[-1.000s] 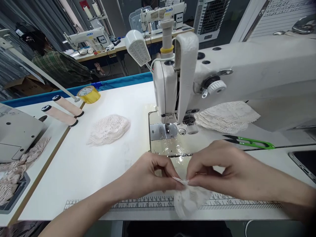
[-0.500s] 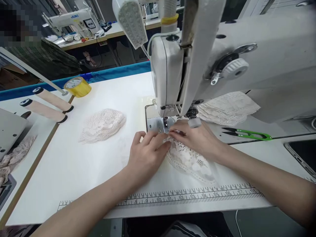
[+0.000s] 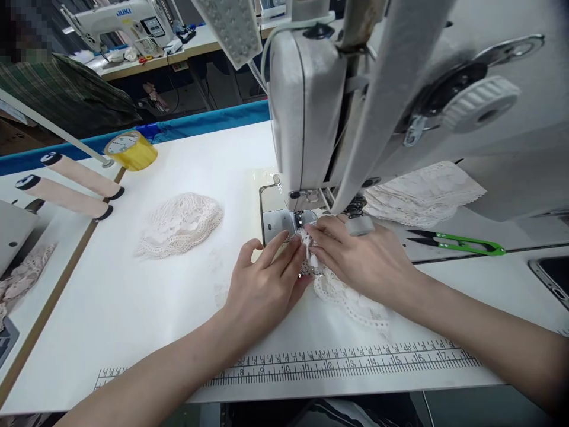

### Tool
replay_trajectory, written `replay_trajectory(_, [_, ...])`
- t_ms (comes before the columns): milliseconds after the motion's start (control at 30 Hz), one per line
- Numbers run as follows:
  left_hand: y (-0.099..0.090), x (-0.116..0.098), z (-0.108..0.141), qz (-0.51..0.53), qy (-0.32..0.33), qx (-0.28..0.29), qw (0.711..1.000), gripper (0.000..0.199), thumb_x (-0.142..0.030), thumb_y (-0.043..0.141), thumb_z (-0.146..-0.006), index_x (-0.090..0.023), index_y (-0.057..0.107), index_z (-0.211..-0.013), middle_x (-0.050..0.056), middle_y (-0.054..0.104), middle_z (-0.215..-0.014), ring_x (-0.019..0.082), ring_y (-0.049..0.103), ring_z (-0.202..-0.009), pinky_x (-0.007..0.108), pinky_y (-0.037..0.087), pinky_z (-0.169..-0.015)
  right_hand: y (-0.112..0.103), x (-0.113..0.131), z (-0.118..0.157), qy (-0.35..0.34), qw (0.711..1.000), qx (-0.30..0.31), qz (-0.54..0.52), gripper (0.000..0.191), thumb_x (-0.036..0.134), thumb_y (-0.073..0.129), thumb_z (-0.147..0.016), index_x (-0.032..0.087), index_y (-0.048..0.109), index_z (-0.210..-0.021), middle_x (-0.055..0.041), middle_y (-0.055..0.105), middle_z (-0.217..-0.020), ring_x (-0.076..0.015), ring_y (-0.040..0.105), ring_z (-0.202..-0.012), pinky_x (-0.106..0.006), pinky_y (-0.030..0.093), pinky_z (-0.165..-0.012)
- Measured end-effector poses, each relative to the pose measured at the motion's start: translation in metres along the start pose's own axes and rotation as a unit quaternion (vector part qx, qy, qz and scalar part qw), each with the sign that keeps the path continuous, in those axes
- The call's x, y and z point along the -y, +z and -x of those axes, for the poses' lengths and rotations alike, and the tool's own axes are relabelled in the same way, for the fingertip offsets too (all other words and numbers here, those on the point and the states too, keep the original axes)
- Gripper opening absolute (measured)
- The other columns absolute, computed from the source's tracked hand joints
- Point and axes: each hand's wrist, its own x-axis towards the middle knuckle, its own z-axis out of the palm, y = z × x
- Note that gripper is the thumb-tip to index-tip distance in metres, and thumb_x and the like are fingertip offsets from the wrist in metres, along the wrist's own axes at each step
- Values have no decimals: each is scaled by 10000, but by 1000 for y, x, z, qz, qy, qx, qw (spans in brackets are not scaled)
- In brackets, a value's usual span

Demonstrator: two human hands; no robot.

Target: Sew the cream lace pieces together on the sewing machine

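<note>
White lace fabric (image 3: pixel 351 302) lies on the white table in front of the sewing machine (image 3: pixel 306 118), its upper end gathered just before the presser foot. My left hand (image 3: pixel 267 279) presses on the left edge of that gathered end, fingertips close to the metal needle plate (image 3: pixel 278 222). From the right, my right hand (image 3: pixel 360 249) pinches the same end, thumb and fingers drawn together beside the foot. Part of the lace is hidden under my fingers.
A lace pile (image 3: pixel 180 225) sits left, another stack (image 3: pixel 422 193) behind my right hand. Green snips (image 3: pixel 471 244) and a phone (image 3: pixel 553 276) lie right. Yellow tape (image 3: pixel 131 151) and thread cones (image 3: pixel 82 175) stand far left. A person's sleeve (image 3: pixel 66 95) shows upper left.
My left fingers have straightened somewhat over the lace. My right hand has shifted slightly right, and the lace end now bunches between both hands. The view has moved closer to the machine.
</note>
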Motion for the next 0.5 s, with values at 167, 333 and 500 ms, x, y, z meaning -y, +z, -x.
replay_trajectory(167, [2, -1, 0, -17, 4, 9, 1000, 308, -324, 510, -968, -152, 632, -1192, 53, 674, -1241, 221, 569, -1226, 403, 375, -897, 3, -5, -2, 9, 1000, 21, 5, 331, 296, 446, -996, 145, 699, -1146, -109, 709, -974, -204, 572, -767, -338, 297, -594])
replay_trajectory(333, [4, -2, -3, -30, -1, 10, 1000, 323, -333, 520, -959, -145, 628, -1198, 68, 685, -1222, 226, 569, -1222, 403, 371, -902, 3, -7, -5, 27, 999, 46, 4, 345, 322, 431, -1002, 174, 670, -1200, -117, 700, -1034, -217, 586, -808, -342, 342, -634])
replay_trajectory(500, [4, -4, -3, -39, -3, 9, 999, 346, -351, 534, -950, -139, 627, -1207, 99, 688, -1207, 251, 574, -1209, 409, 374, -904, 6, -8, -4, 29, 996, 85, -7, 373, 322, 360, -1021, 180, 671, -1171, -111, 698, -1031, -242, 591, -913, -351, 381, -710])
